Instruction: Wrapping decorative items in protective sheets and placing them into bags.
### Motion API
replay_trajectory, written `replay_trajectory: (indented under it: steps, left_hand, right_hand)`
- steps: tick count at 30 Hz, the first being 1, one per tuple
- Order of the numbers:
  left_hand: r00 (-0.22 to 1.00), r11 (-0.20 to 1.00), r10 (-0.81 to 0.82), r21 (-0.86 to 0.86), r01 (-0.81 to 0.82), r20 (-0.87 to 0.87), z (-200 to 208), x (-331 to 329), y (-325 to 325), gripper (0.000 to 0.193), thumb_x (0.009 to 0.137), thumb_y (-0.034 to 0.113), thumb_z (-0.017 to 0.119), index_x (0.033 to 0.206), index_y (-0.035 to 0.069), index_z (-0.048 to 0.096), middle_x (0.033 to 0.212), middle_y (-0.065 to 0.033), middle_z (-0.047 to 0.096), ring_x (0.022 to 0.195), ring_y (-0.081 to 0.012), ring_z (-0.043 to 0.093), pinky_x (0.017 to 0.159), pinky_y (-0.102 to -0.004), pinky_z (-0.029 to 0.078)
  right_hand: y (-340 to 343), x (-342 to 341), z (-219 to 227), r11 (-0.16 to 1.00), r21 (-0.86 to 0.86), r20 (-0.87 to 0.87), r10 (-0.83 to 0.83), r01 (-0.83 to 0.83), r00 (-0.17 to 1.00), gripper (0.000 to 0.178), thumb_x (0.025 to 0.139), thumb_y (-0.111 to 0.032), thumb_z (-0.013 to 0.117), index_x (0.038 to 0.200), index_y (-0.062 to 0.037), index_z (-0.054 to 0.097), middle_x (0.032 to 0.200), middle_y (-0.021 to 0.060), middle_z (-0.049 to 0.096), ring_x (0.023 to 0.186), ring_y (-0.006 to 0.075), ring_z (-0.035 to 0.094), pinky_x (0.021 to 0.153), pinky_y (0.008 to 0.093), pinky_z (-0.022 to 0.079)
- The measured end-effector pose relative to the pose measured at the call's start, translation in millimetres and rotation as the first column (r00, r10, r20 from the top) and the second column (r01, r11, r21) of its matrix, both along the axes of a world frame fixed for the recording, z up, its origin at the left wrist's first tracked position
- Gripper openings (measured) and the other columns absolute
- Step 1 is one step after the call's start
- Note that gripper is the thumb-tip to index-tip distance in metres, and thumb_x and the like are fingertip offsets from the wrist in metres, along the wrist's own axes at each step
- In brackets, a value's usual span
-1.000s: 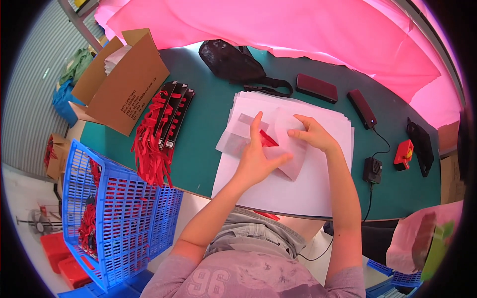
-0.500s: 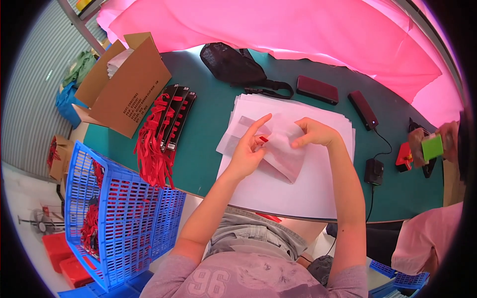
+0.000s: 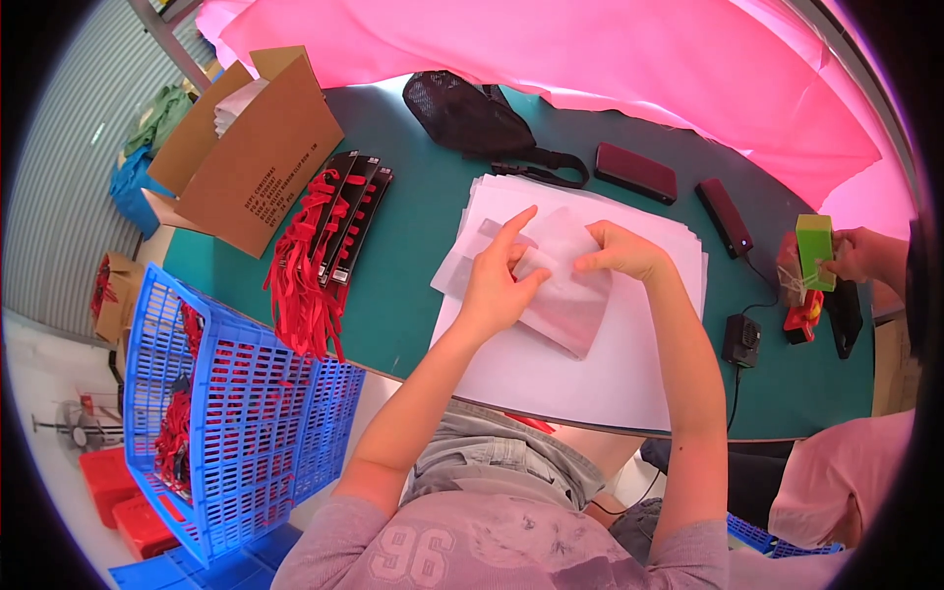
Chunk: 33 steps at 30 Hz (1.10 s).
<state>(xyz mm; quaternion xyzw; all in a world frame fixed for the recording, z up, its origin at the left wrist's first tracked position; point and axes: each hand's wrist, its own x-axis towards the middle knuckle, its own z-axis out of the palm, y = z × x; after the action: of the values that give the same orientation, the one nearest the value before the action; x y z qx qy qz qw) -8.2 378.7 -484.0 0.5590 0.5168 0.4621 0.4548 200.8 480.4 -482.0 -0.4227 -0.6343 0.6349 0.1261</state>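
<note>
Head view shows the work apparently partway along on a green tabletop (image 3: pixel 401 251): a blue plastic crate (image 3: pixel 204 413) beside it holds red bundles, an open cardboard carton (image 3: pixel 256 177) stands at the far left, and red ribbons (image 3: pixel 300 285) on black cards (image 3: pixel 359 221) lie just beside the carton, seemingly finished with for now. On a stack of white paper (image 3: pixel 632 334) lies the piece in hand, a thin pinkish-white sheet (image 3: pixel 570 310), opened out but neither flat nor closed up, so the handling of it looks undone. It is soft and slightly see-through, creased near the hands and tapering to a lower corner. The left hand (image 3: pixel 500 285) has thumb and forefinger wide apart; its curled fingers hide whatever they may hold. The right hand (image 3: pixel 624 254) curves over the sheet's upper right edge, thumb and forefinger narrowly parted; whether they pinch it cannot be told.
</note>
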Motion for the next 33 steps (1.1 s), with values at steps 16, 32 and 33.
replay_trajectory:
  steps: [16,32,33]
  left_hand:
    - [0.994,0.968,0.111,0.226,-0.108,-0.001,-8,-4,-1,0.056,0.077,-0.007,0.057,0.13,0.011,0.055,0.086,-0.0044,0.061,0.089,-0.0143,0.057,0.081,-0.0263,0.043]
    - [0.996,0.999,0.053,0.018,-0.052,-0.067,-19,-12,-4,0.056,0.075,-0.002,0.064,0.129,0.006,0.052,0.077,-0.0048,0.059,0.067,-0.0131,0.05,0.068,-0.0237,0.041]
    - [0.995,0.999,0.046,0.002,-0.046,-0.088,-19,-15,-5,0.055,0.076,-0.001,0.064,0.129,0.006,0.052,0.079,-0.0053,0.059,0.069,-0.0142,0.05,0.07,-0.0254,0.041]
  right_hand:
    - [12,-4,-10,0.97,-0.028,0.027,0.244,-0.243,0.969,0.03,0.091,-0.028,0.065,0.07,-0.0068,0.069,0.064,-0.0079,0.045,0.06,0.0048,0.035,0.058,0.0186,0.032]
    - [-23,-28,-23,0.955,0.291,0.054,-0.076,0.057,0.996,0.036,0.094,-0.027,0.059,0.068,-0.0036,0.063,0.06,-0.0045,0.045,0.057,0.0087,0.037,0.057,0.0218,0.036]
    - [-22,-30,-22,0.951,0.302,0.109,-0.098,0.06,0.989,0.035,0.093,-0.027,0.059,0.068,-0.003,0.063,0.059,-0.0034,0.046,0.056,0.0095,0.037,0.057,0.0226,0.036]
